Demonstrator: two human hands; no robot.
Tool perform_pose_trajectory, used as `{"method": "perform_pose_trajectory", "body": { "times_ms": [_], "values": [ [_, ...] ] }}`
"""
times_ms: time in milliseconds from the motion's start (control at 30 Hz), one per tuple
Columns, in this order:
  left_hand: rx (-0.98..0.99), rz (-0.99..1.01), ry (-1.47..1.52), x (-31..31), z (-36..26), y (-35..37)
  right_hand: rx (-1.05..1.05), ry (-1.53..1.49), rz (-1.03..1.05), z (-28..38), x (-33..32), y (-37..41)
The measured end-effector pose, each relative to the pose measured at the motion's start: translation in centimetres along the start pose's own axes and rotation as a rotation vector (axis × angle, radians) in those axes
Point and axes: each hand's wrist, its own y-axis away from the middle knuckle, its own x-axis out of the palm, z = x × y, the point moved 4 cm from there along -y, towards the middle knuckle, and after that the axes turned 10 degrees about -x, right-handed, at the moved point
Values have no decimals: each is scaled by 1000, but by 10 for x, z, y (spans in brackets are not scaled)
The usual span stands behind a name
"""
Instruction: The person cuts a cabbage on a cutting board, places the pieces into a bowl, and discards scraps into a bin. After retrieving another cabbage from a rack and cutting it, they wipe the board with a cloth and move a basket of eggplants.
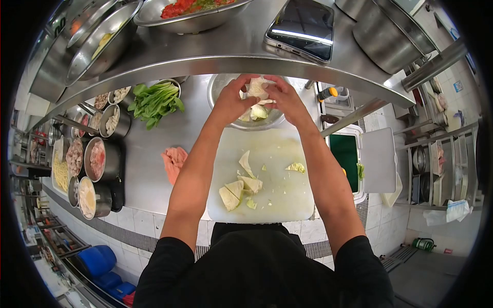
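Note:
Both hands are raised over a round metal bowl (217, 84) at the far end of the cutting board. My left hand (235, 99) and my right hand (285, 98) grip a pale piece of cabbage (258, 88) between them, fingers curled round its sides. Below it, more cabbage leaves (258, 112) lie in the bowl. On the white cutting board (280, 190) rest several cut cabbage chunks (231, 196), a thin wedge (245, 163) and small scraps. A yellow-green leaf piece (296, 167) lies apart on the right.
A steel shelf (231, 51) crosses above my hands, with a phone (302, 30) and metal bowls on it. Leafy greens (155, 102) and a pink cloth (174, 163) lie to the left, beside pots of ingredients (96, 158). A green-lined bin (343, 154) stands right.

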Motion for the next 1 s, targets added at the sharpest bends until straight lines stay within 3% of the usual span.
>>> {"method": "perform_pose_trajectory", "body": {
  "times_ms": [67, 133, 167, 233, 300, 367, 700, 767, 800, 833, 900, 967, 1000],
  "values": [
    [-10, -66, -152, -1, 0, 2, 221, -210, -39, -6, 5, 4],
    [16, 30, 179, 4, 16, -2, 114, -168, -32, -8, 5, 2],
    [17, 29, 179, 5, 20, -3, 12, -129, -28, -9, 5, 1],
    [-126, 140, 694, 10, 27, -1, -59, -16, -37, -6, 10, 6],
    [-89, 90, 682, 13, 28, -1, -130, 96, -47, -3, 17, 9],
    [-57, 40, 672, 15, 30, -1, -114, -133, -73, -4, 23, 11],
    [0, 8, 555, 17, 41, -12, 44, -427, -159, -23, 16, 4],
    [-35, -15, 503, 10, 51, -18, 39, -269, -203, -45, 9, -2],
    [-59, -83, 384, 2, 58, -20, 37, 205, -107, -45, 1, -4],
    [-83, -147, 262, -7, 57, -12, -189, 829, -123, -37, 0, -3],
    [-153, -141, 292, -26, 49, 25, -328, 904, -149, -24, -4, 8],
    [-412, 104, -276, -37, 44, 87, -34, 799, 165, 3, 5, 48],
    [-376, 168, -332, -31, 64, 119, 97, 777, 330, 0, 11, 73]
  ]
}}
